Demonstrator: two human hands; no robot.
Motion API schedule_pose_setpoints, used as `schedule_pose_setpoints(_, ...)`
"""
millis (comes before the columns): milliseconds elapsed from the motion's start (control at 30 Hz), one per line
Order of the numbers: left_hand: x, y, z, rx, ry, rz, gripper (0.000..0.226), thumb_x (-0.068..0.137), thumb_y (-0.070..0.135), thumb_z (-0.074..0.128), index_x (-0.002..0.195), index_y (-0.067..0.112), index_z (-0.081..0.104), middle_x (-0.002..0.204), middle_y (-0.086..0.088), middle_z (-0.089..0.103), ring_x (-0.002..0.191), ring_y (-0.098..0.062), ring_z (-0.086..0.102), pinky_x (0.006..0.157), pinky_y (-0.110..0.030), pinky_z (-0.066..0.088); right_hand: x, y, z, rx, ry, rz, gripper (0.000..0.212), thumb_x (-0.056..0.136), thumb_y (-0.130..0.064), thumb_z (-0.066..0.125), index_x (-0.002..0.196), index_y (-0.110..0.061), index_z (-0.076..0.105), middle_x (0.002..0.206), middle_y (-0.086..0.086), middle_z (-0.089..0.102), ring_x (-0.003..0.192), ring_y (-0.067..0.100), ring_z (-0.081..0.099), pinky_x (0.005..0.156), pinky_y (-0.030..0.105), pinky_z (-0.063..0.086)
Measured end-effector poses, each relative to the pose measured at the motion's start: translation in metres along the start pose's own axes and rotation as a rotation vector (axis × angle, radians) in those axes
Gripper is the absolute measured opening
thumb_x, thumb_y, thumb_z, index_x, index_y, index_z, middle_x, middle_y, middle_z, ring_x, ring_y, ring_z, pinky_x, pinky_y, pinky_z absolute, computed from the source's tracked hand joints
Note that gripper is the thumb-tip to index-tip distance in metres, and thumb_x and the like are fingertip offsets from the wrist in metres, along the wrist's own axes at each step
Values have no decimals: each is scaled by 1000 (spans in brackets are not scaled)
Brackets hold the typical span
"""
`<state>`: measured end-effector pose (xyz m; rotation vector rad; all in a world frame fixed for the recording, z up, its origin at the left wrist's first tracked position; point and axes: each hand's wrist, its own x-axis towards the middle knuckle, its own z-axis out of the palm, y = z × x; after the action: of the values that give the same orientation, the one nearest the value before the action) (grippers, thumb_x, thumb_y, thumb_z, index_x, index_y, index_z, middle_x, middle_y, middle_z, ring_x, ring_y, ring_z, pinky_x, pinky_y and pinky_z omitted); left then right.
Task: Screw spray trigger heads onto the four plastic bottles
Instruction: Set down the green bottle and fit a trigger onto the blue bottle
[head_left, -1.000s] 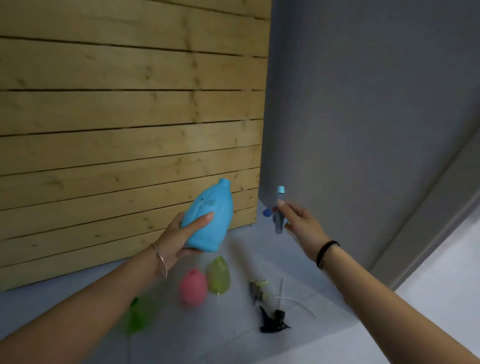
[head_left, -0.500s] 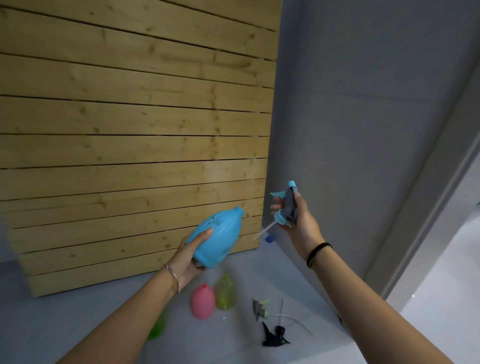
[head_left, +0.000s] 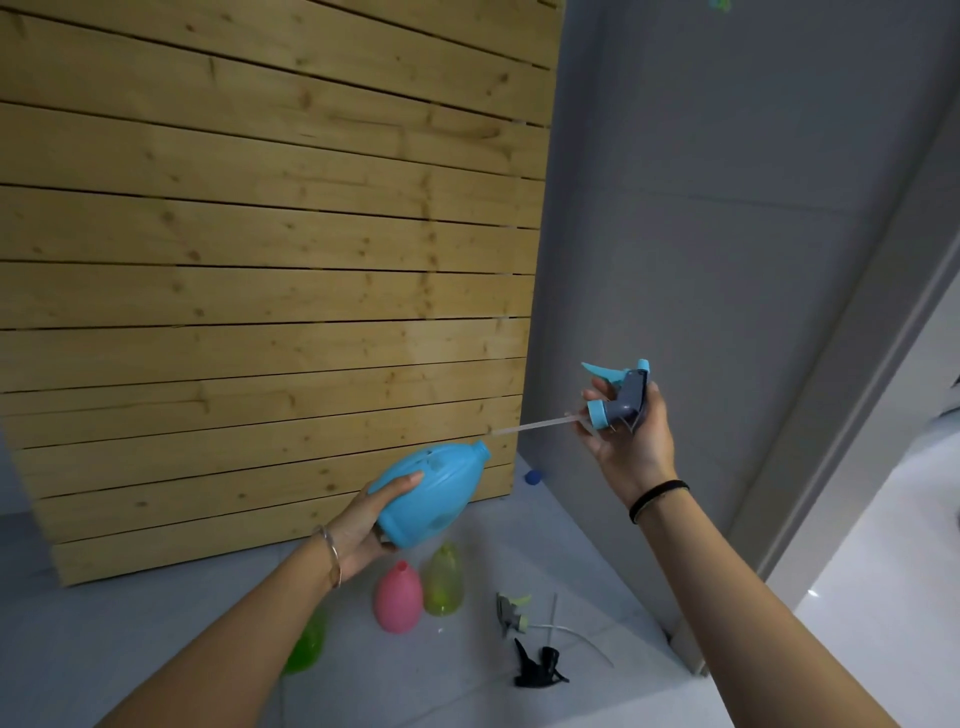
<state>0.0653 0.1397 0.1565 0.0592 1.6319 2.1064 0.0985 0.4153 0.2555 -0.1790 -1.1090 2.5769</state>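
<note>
My left hand (head_left: 363, 525) grips a blue plastic bottle (head_left: 431, 493) by its base, tilted with its open neck pointing up and right. My right hand (head_left: 628, 436) holds a grey and blue spray trigger head (head_left: 621, 397) up to the right of it. The head's clear dip tube (head_left: 530, 427) runs down-left, its tip just short of the bottle's neck. On the floor below stand a pink bottle (head_left: 398, 597) and a yellow-green bottle (head_left: 443, 579). A green bottle (head_left: 306, 644) is partly hidden behind my left forearm.
A grey-green trigger head (head_left: 511, 610) with a white tube and a black trigger head (head_left: 537, 670) lie on the grey floor. A small blue cap (head_left: 533, 476) sits in the corner. A wooden slat wall (head_left: 260, 286) is on the left, a grey wall (head_left: 727, 234) on the right.
My right hand has lifted the trigger head up and to the right, drawing its tube out toward the bottle's neck. My left hand has tilted the blue bottle further over toward the right.
</note>
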Motion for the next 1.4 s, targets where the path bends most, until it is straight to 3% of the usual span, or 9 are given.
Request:
schedule_pose_setpoints(100,1,0,1,16,-35,-1,84,34,50,88,110,25,62,92,-4,75,90,-22,64,63,-29,54,1,8,-3,-63,-39,71,45,96,-49,35,108,-14,62,80,0,75,67,12,71,69,38,57)
schedule_pose_setpoints(167,2,-1,4,29,-84,-7,91,29,53,89,111,25,63,94,-5,75,88,-21,67,62,-29,55,0,16,-3,-96,-76,118,46,95,-50,39,98,-13,65,76,2,74,65,14,70,78,40,56)
schedule_pose_setpoints(367,4,-1,16,5,-173,-28,89,33,48,91,114,24,63,102,-8,74,90,-21,70,70,-33,57,-4,37,-3,-557,-224,187,25,84,-20,67,104,-6,64,98,6,70,91,16,67,76,25,57)
schedule_pose_setpoints(567,3,0,17,-7,-154,-21,90,30,49,91,112,24,63,100,-7,74,89,-21,70,66,-32,57,-7,44,-5,-768,-351,233,24,77,-16,75,95,-13,59,98,6,65,97,18,65,87,31,55)
schedule_pose_setpoints(733,5,1,18,-48,-103,-24,83,40,60,84,113,27,64,108,-8,73,97,-24,67,83,-39,54,-11,43,-7,-838,-331,128,26,73,-16,79,95,-11,65,95,4,65,86,14,64,76,21,55)
schedule_pose_setpoints(900,3,3,30,20,-52,-63,70,57,69,65,116,31,60,113,-7,71,101,-25,68,74,-38,58,-10,46,-4,-784,-230,28,49,72,-22,80,111,2,61,103,10,66,87,16,63,75,26,57)
schedule_pose_setpoints(1067,-2,6,34,138,-37,-8,65,54,74,62,107,37,62,100,1,76,92,-21,72,67,-33,58,-10,43,-7,-880,-259,73,21,73,-26,78,85,-14,66,87,-2,68,79,10,62,66,22,52)
schedule_pose_setpoints(1233,-5,11,41,99,19,-9,71,51,76,59,108,34,60,109,-5,71,98,-25,69,66,-35,58,-8,40,-7,-790,-357,149,32,79,-16,73,106,-3,63,102,9,67,93,17,65,83,30,54)
schedule_pose_setpoints(1400,-11,21,47,148,100,117,65,59,69,61,113,35,51,114,-3,65,96,-18,67,68,-32,60,-5,37,-6,-792,-271,154,46,79,-25,73,115,1,62,115,17,68,105,27,65,97,40,51)
